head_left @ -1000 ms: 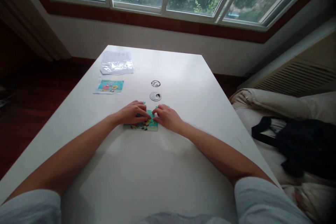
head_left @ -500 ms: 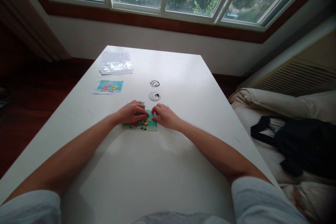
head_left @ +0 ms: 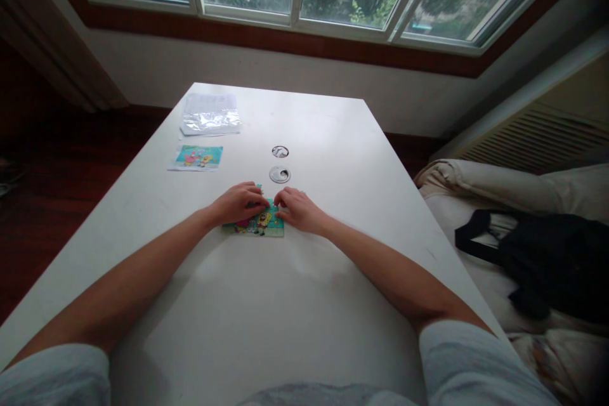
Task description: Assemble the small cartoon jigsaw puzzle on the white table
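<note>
A small jigsaw puzzle [head_left: 263, 226] with a bright cartoon picture lies flat on the white table in front of me. My left hand [head_left: 242, 201] covers its upper left part, with bent fingers pressed onto it near the middle. On its right edge rests my right hand [head_left: 299, 210], its fingers curled and the thumb close to the forefinger. Small teal bits show beyond the fingertips of both hands. Whether a single piece sits between the fingers is hidden.
Two round silvery discs [head_left: 280, 174] lie just beyond my hands. A picture sheet [head_left: 198, 157] matching the puzzle lies at the left, with a clear plastic bag on papers [head_left: 212, 115] behind it. A beige sofa [head_left: 480, 187] holding a black bag [head_left: 556, 260] stands right of the table.
My left fingers have shifted very slightly to the right over the puzzle. The right hand and everything else look the same.
</note>
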The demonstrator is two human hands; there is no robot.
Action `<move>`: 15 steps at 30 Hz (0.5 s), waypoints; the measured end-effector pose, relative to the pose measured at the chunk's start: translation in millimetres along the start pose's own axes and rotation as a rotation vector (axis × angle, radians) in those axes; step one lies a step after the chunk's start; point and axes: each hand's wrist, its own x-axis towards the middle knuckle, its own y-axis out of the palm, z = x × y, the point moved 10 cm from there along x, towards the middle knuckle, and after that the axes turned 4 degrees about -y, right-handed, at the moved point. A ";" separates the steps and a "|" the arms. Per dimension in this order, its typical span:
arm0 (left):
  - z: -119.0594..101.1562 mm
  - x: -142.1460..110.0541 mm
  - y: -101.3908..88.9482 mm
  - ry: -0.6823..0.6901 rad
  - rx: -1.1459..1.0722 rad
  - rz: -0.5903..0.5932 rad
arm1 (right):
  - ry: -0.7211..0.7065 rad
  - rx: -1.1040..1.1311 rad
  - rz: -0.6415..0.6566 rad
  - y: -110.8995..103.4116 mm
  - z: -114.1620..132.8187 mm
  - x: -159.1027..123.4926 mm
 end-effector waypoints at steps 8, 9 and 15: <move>-1.2 -1.4 1.4 0.024 0.039 0.037 | -0.020 -0.016 -0.054 -2.5 3.7 -2.6; -1.8 -1.4 0.9 0.027 0.037 0.037 | -0.024 -0.019 -0.060 -3.1 5.6 -2.8; -6.2 -1.6 -0.5 0.057 -0.026 0.043 | -0.061 0.030 -0.054 -3.4 16.4 -2.5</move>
